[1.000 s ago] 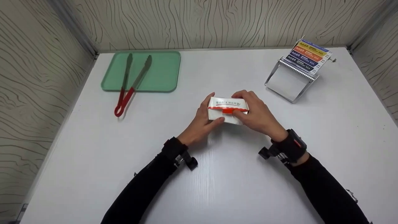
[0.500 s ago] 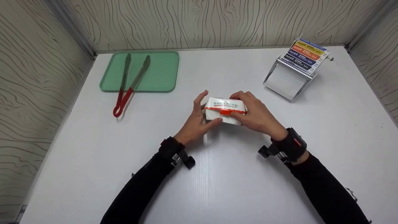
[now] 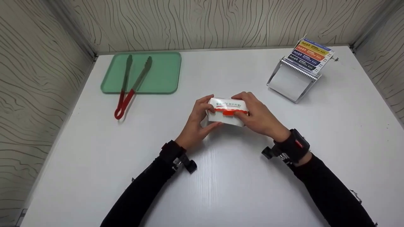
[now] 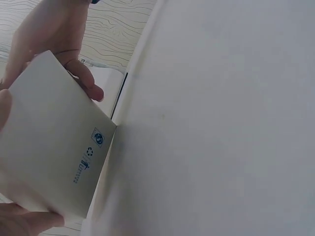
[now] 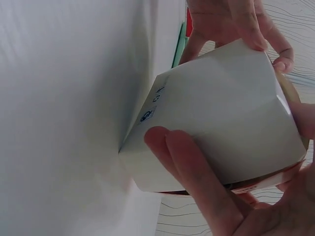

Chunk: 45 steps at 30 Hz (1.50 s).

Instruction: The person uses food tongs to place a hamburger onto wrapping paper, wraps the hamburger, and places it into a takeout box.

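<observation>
Both hands hold a small white paper food box with printed lettering, a red wavy line and an orange tab on its lid. The left hand holds its left end, thumb along the lower front edge and a finger bent over the lid's left corner. At the right end the right hand grips the box, its thumb by the orange tab and its fingers over the back edge. Blue print marks the plain white underside of the box in the left wrist view. Two right-hand fingers press on the white side.
At the back left lies a green tray, with red-handled metal tongs resting across it and over its front edge. A metal stand holding a striped, coloured printed sheet stands at the back right. Patterned walls border the white table.
The left hand's fingers lifted off the box's left end half a second ago, then closed back onto its corner. The right hand keeps its grip; the box has shifted slightly left.
</observation>
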Motion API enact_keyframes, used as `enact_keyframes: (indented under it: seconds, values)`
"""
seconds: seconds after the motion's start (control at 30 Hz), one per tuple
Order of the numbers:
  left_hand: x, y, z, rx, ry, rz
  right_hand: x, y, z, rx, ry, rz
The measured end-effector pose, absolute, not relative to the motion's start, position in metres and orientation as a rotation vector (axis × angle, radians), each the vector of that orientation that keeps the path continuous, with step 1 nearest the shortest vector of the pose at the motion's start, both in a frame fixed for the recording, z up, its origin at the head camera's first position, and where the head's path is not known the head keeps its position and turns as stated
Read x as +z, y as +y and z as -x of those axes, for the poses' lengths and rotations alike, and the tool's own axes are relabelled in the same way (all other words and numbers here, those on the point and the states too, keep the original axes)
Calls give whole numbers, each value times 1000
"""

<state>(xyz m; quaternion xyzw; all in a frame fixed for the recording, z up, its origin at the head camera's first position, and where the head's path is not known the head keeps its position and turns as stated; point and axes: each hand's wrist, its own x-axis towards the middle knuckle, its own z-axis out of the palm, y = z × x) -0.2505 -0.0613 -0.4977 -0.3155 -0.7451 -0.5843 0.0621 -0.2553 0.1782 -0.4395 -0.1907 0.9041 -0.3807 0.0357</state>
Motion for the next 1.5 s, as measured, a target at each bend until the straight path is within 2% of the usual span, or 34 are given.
enact_keyframes:
  seconds: [0.33, 0.6, 0.9, 1.2, 1.5]
  values:
    - [-495, -63, 250, -1501, -2391, 961, -440, 181, 258, -1170, 2804, 612]
    - [-477, -55, 240, -1026, -2510, 946, -442, 181, 258, -1189, 2805, 622]
    - [-476, -50, 235, -925, -2506, 979, -445, 182, 260, -1209, 2796, 643]
    - [-476, -50, 234, -1010, -2521, 903, -446, 175, 258, -1236, 2761, 635]
    - [-470, -43, 232, -1434, -2422, 717, -447, 171, 255, -1210, 2779, 678]
